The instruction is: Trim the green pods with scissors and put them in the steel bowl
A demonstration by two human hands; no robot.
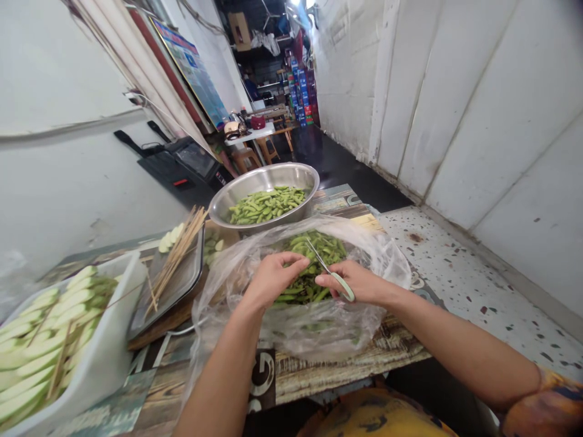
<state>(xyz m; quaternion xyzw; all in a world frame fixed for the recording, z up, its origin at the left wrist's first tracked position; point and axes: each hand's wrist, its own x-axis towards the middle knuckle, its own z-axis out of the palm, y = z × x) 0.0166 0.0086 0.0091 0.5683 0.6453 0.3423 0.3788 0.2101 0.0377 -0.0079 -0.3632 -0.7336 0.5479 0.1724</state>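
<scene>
My right hand (357,280) is closed around the pale green handle of a pair of scissors (321,260), whose blades point up and away to the left. Across from them, my left hand (280,276) has its thumb and fingers pinched together; anything between them is too small or hidden to make out. Both hands hover over a heap of green soybean pods (332,246) inside a spread clear plastic bag (392,261). Just behind the bag, a steel bowl (312,185) holds more green pods (268,205).
At left, a white tub (122,321) holds pale green slices on skewers. Beside it, wooden skewers (175,261) lie on a metal tray (195,276). The patterned table (168,376) stands by a speckled floor (483,291). A white wall (510,121) runs along the right.
</scene>
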